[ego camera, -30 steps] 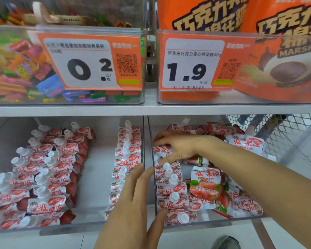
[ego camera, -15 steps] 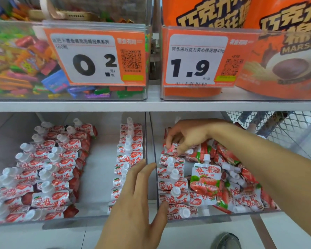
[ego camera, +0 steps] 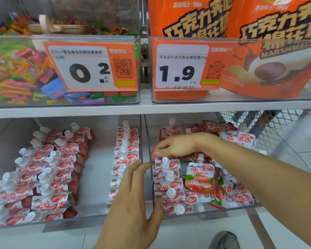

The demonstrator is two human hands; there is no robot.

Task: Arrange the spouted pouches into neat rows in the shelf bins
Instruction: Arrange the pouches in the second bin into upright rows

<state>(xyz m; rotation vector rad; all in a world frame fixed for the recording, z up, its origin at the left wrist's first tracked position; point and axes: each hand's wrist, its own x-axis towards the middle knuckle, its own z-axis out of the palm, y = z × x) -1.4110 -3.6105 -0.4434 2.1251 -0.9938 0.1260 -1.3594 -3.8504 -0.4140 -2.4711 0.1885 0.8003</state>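
Head view showed my right hand [ego camera: 176,145] pinching a spouted pouch [ego camera: 155,155] at the far end of the row [ego camera: 167,184] along the right bin's [ego camera: 228,210] left wall. My left hand [ego camera: 133,198] was spread open against the divider [ego camera: 149,164], gripping nothing. Loose pouches [ego camera: 228,191] were heaped toward that bin's right side; the left bin [ego camera: 75,219] already held rows. They looked light, soft and slick, so I judged the stiff cap or top seam the best hold. One pouch [ego camera: 199,180] read 吸果冻; price tags [ego camera: 90,67] above read 0.2 and 1.9, beside a bag [ego camera: 276,51] marked MARSHM.
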